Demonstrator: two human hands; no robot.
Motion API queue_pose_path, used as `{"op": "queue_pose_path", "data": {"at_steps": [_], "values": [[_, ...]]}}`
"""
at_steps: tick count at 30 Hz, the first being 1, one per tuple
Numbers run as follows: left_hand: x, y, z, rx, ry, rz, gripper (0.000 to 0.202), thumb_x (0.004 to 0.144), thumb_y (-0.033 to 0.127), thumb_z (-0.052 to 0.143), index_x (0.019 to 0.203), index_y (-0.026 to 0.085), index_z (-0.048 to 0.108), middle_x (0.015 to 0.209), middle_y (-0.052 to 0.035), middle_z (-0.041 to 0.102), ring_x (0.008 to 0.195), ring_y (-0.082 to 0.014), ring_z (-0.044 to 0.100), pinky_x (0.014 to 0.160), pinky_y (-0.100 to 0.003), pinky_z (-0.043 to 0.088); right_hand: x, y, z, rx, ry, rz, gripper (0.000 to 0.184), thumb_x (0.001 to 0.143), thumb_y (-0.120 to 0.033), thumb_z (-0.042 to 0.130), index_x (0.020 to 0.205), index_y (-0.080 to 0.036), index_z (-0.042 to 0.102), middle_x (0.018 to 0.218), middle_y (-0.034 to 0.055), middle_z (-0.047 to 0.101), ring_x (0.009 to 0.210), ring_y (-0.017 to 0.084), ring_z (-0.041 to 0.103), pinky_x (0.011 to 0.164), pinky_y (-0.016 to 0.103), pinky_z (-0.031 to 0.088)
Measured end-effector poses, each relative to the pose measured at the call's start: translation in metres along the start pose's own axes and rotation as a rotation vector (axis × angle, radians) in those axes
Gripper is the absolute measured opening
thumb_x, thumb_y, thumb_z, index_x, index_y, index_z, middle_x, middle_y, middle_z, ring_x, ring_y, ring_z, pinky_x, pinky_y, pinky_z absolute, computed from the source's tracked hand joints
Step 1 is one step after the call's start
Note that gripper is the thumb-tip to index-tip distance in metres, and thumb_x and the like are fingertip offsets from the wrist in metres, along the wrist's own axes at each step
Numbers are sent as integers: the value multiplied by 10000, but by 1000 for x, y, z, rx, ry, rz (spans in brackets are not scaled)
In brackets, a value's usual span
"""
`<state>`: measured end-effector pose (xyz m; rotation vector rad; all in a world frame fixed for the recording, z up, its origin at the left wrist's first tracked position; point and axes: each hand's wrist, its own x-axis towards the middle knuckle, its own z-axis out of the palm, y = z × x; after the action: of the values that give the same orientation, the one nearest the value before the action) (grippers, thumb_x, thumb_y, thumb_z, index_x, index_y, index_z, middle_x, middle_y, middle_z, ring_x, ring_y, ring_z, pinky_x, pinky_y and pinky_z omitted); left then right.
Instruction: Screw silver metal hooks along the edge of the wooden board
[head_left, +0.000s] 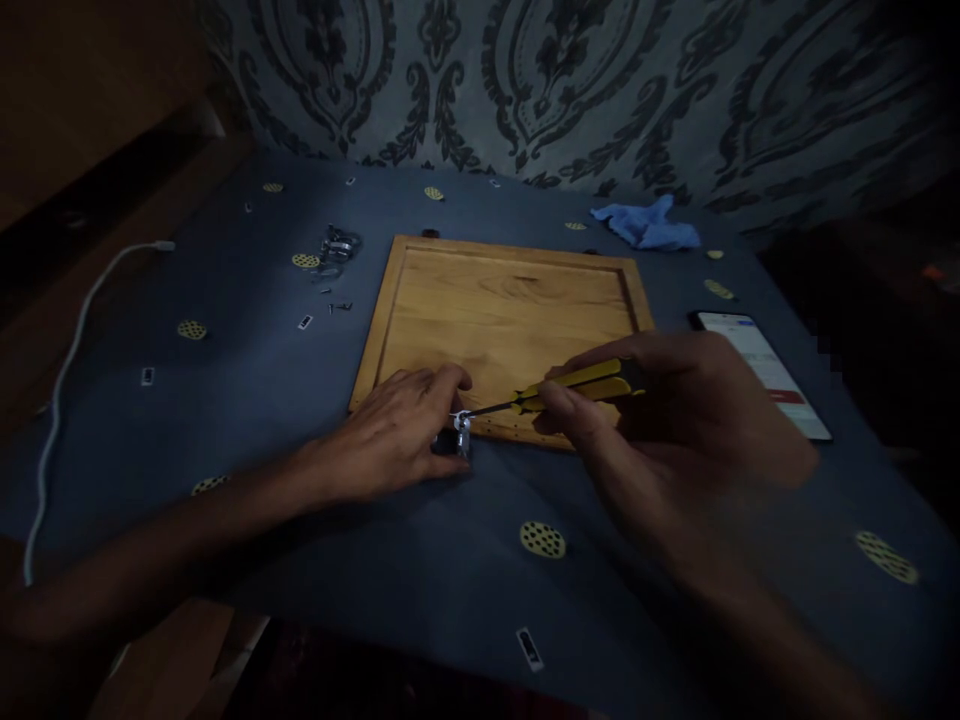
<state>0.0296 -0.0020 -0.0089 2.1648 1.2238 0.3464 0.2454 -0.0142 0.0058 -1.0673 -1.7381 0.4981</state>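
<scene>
A framed wooden panel (510,300) lies on the cloth-covered table. At its near edge sits a small shiny metal fitting (463,440) that looks like a hinge. My left hand (405,425) is closed around this fitting, thumb on the near side and fingers resting on the panel. My right hand (660,420) grips a screwdriver (577,385) by its yellow and dark handle. The shaft points left, and its tip meets the top of the fitting. Whether a screw is under the tip is too small to tell.
Several loose metal fittings (339,245) and small screws (340,307) lie left of the panel. A blue cloth (649,225) is at the back right, and a phone (765,370) lies beyond my right hand. A white cable (71,360) runs down the left side.
</scene>
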Motion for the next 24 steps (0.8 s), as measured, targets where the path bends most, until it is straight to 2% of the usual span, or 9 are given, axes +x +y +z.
{"op": "queue_pose_path", "data": {"at_steps": [3,9,12,15,18,21,24], "values": [[0,-1,0,-11,-1,-5,581,800,279,864,1231,231,477,1206,-93,706,1154,-314,669,965,-449,534,-1,1,2,-42,43,-32,209,922,-287,775,1074,-365,654,931,-9,665,792,214,664,685,409,566],[0,1,-2,-17,-9,4,554,806,276,858,1204,225,477,1197,-95,704,1155,-315,667,963,-439,530,3,-4,3,-51,40,-36,203,895,-317,807,1044,-354,675,917,-16,700,769,210,688,654,387,562],[0,1,-2,-1,-20,8,525,821,274,840,1189,220,470,1203,-105,701,1153,-321,664,960,-443,531,11,-11,-1,-29,-50,-58,231,889,-284,816,1082,-333,700,972,-20,743,765,181,707,664,349,574],[-1,-1,-1,3,-14,12,535,830,290,833,1214,226,467,1231,-105,695,1176,-327,661,966,-445,532,19,-15,-6,18,-198,-64,159,939,-270,755,1089,-305,718,1008,-15,759,805,163,716,682,305,579],[-1,-3,1,10,2,17,582,820,303,850,1248,235,462,1237,-95,693,1187,-327,659,972,-444,532,24,-17,-9,49,-268,-69,112,955,-249,725,1061,-286,725,984,-14,760,826,160,717,695,286,577],[-1,-3,1,14,2,21,565,820,310,851,1231,223,473,1223,-100,692,1170,-325,661,955,-435,534,23,-16,-7,46,-238,-54,67,935,-260,752,988,-269,712,924,-10,746,787,160,705,661,291,569],[-1,-1,0,22,-3,11,535,823,297,843,1212,212,486,1202,-102,694,1144,-319,665,950,-434,531,17,-14,0,68,-136,26,174,879,-327,818,875,-269,654,831,-17,715,722,174,695,577,308,559]]}}
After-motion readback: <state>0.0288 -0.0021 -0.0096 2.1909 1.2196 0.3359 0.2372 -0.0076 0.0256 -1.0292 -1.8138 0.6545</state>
